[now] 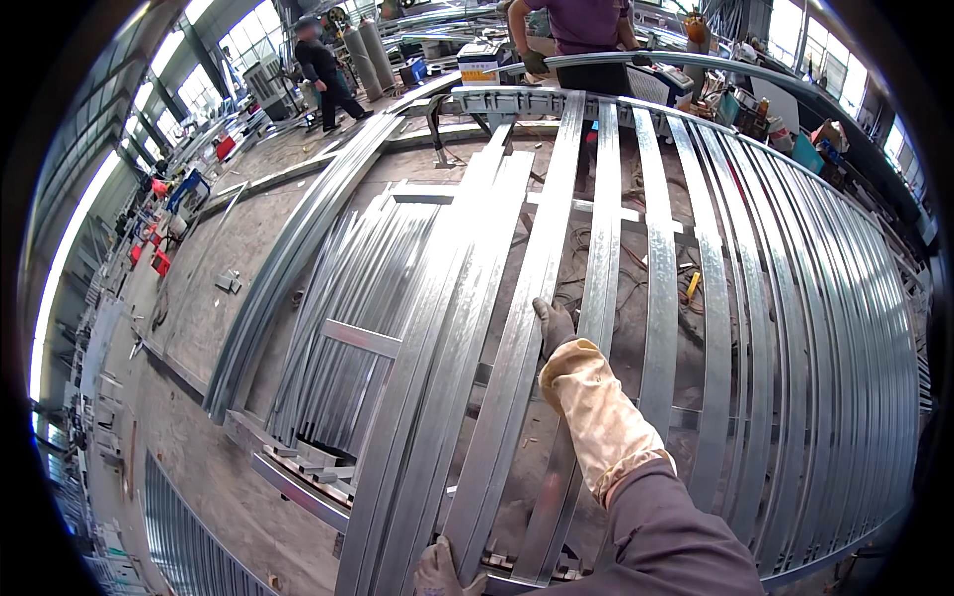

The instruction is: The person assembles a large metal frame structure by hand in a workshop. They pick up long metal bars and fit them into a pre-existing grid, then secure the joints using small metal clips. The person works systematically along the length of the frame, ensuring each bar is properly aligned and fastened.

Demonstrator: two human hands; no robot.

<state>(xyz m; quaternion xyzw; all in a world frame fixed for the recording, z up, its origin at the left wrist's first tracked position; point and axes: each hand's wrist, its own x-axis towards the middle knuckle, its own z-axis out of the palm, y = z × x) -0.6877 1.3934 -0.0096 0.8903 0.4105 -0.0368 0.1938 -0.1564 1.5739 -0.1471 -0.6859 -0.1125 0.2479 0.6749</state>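
A long, silvery metal channel (507, 417) is touched along its side by a grey-gloved right hand (556, 326) and at its near end by a grey-gloved left hand (438, 570) — seemingly so its length is steadied — its far end borne on the far edge of a grey metal rack (527, 103). Whether either grip is closed cannot be told.

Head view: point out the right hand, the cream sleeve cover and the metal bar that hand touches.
Right hand (557, 330): head view, on its gloved back.
Cream sleeve cover (603, 415): head view, middle of its outer side.
Metal bar (523, 353): head view, midway along its upper face.
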